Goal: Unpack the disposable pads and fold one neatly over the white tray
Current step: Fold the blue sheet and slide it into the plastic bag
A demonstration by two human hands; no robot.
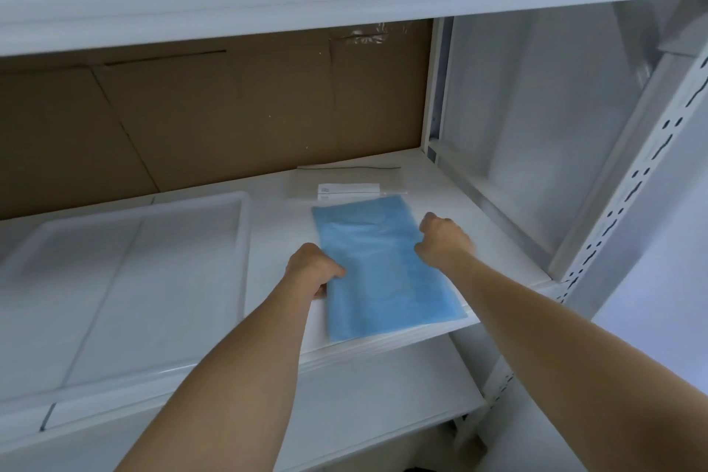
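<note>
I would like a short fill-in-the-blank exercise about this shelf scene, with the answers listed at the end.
1. The pack of pads gripped by both hands is ____ in colour.
2. The white tray lies to the ____ of the pack, as the person sees it.
3. The left hand and the right hand grip opposite ____ of the pack.
4. The panel behind the shelf is made of brown ____.

Missing words: blue; left; sides; cardboard

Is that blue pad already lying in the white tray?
No, the blue pad pack lies on the shelf right of the white tray, apart from it.
</note>
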